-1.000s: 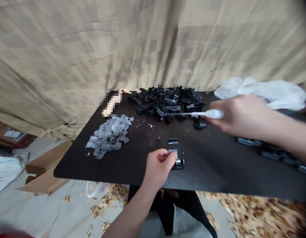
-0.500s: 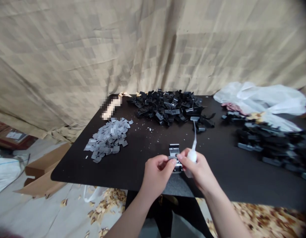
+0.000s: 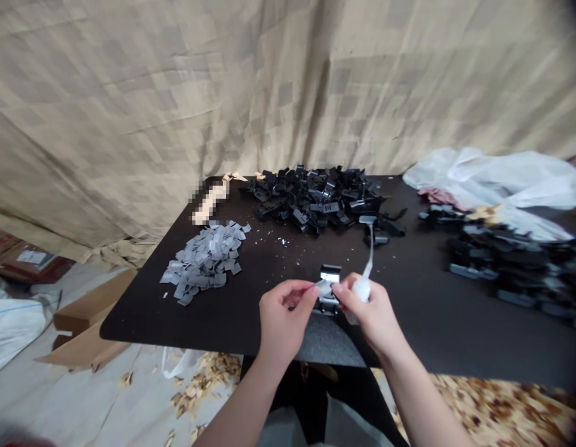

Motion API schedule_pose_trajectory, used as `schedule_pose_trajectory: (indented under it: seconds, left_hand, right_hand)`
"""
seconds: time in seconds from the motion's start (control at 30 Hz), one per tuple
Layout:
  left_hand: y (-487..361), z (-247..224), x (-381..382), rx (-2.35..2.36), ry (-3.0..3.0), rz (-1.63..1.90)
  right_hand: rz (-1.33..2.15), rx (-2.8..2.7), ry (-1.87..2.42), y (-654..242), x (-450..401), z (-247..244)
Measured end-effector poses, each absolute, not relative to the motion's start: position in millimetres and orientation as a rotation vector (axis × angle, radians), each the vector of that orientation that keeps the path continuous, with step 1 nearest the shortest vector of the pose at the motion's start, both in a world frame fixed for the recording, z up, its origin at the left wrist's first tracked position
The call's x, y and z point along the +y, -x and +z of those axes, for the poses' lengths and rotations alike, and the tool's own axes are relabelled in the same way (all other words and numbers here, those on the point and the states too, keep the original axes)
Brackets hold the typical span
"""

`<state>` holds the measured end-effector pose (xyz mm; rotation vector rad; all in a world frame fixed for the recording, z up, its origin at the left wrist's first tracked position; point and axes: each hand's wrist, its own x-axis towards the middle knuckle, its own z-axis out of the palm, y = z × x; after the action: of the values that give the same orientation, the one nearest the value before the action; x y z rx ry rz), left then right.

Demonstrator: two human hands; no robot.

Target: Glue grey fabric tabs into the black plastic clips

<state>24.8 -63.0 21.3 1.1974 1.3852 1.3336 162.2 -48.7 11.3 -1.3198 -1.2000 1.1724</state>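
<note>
My left hand (image 3: 284, 320) pinches a small grey pad (image 3: 323, 286) between thumb and forefinger, tilted over a shiny black bracket (image 3: 331, 271). That bracket lies near the table's front edge, partly covered by the pad and my fingers. In my right hand (image 3: 375, 313) is a white squeeze bottle (image 3: 361, 289) with a long thin nozzle, pointing away from me. The right thumb and forefinger reach to the right edge of the pad; whether they grip it too I cannot tell. Beneath the hands lies a dark grey mat (image 3: 327, 341).
On the dark table (image 3: 148, 310), a heap of grey pads (image 3: 206, 257) lies left and a pile of black brackets (image 3: 315, 198) at the back. More black brackets (image 3: 516, 261) and white plastic bags (image 3: 493, 177) are at right. Cardboard (image 3: 92, 316) stands on the floor.
My left hand has shifted slightly left and drawn back a little from the right. The grey pad now shows more of its face above the bracket. The bottle stays in the right hand.
</note>
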Motion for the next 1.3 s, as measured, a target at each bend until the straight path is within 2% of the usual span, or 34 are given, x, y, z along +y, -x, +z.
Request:
schedule_pose_trajectory:
  seconds: [0.3, 0.97, 1.3]
  left_hand:
    - [-13.1, 36.3, -41.3, 1.379, -1.438, 1.141]
    - [-7.2, 46.7, -35.0, 1.532, -1.703, 1.034]
    - [-1.1, 50.8, -31.5, 1.172, -1.594, 0.822]
  right_hand:
    - [1.245, -1.269, 1.293, -156.8, -51.3, 17.8]
    - [1.213, -1.521, 1.298, -169.8, -47.5, 14.8]
    - [1.301, -1.526, 1.257, -170.2, -48.2, 14.8]
